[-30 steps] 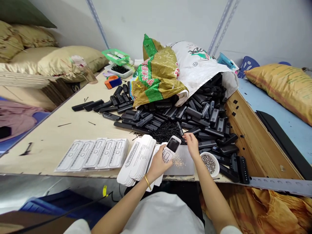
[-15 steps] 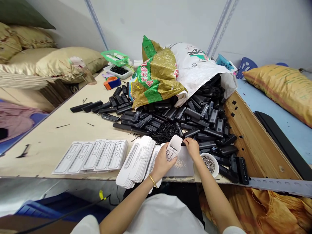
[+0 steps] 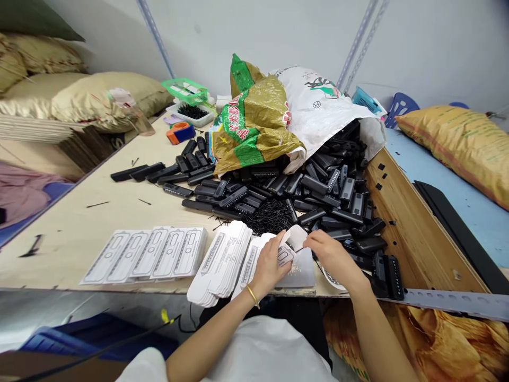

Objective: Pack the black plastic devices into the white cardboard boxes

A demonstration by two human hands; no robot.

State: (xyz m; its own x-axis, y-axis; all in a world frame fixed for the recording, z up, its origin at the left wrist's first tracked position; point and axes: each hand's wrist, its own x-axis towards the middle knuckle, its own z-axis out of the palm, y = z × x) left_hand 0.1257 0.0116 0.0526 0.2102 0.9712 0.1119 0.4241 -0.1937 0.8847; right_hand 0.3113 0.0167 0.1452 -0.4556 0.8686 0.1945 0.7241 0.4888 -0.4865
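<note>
My left hand (image 3: 269,269) is wrapped round a small white printed box (image 3: 284,255), whose end flap stands up. At the box's open end, my right hand (image 3: 334,260) has its fingertips pinched together beside the flap. A dark edge shows at the mouth; what the right fingers hold is hidden. Just left of my left hand lie flat white cartons (image 3: 222,260) in stacks. Beneath the hands is a grey sheet (image 3: 306,268) with small pale crumbs. My right forearm partly covers a white bowl (image 3: 332,281) of small metal pieces.
Black slotted plastic cases (image 3: 234,197) are heaped behind the hands, around a pile of thin black sticks (image 3: 272,216). Several white boxes (image 3: 149,254) lie in a row at left. Gold-green and white sacks (image 3: 318,111) rest on the heap. A wooden board (image 3: 413,228) borders the right.
My right hand has moved from the heap side to the box's mouth and turned over the bowl. The box in my left hand has tilted to the right and sits slightly lower.
</note>
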